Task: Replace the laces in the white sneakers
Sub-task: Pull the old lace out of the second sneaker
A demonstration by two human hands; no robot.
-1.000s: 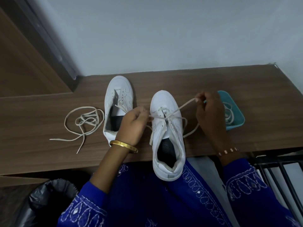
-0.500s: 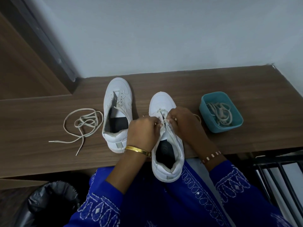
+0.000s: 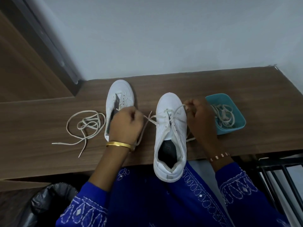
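— What's holding anything on the brown wooden tabletop (image 3: 229,82)?

— Far left, a loose cream shoelace (image 3: 85,126) just lies coiled on the bare wood. Far right, the small teal plastic tub (image 3: 236,112) has a tangle of cream laces (image 3: 223,116) in it.

— And the shoes?

— The unlaced white sneaker (image 3: 118,95) sits partly behind my left hand (image 3: 125,126). That hand is fisted round one end of the lace (image 3: 165,117) threaded through the second white sneaker (image 3: 170,138), which stands between my hands. My right hand (image 3: 200,118) pinches the other end, just right of its toe.
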